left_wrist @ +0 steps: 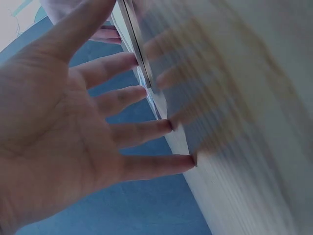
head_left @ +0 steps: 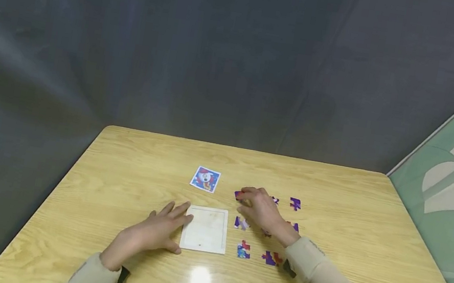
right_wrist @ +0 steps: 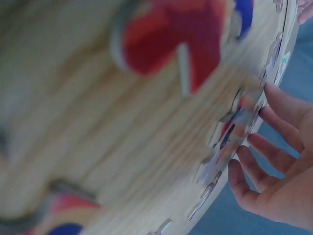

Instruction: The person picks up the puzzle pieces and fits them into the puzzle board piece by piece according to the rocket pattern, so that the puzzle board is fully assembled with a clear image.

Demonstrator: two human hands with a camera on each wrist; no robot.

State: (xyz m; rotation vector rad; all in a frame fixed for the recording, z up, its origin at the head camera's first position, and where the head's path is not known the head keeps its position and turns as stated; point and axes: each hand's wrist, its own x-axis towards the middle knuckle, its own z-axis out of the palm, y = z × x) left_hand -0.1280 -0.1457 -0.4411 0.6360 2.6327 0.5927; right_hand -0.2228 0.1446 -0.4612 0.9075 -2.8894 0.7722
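A shallow white puzzle tray [head_left: 202, 250] lies on the table with no pieces in it. My left hand [head_left: 154, 231] rests at its left side, fingers spread and fairly straight, fingertips touching the frame edge and tabletop. In the left wrist view the same hand [left_wrist: 58, 117] shows an empty palm. To the right of the tray, my right hand [head_left: 261, 210] bends over the far-left jigsaw piece [head_left: 238, 195], which sits at its thumb and fingertips. The right wrist view shows the thumb and index finger of that hand [right_wrist: 279, 161] around a piece's edge, partly hidden.
Several loose jigsaw pieces lie in rough rows under and around the right arm, among them a blue-and-red one [head_left: 243, 249], a purple-and-red one [head_left: 272, 258] and a purple one [head_left: 295, 203]. A square picture card [head_left: 205, 179] lies beyond the tray. Dark cloth [head_left: 239, 64] hangs behind the table.
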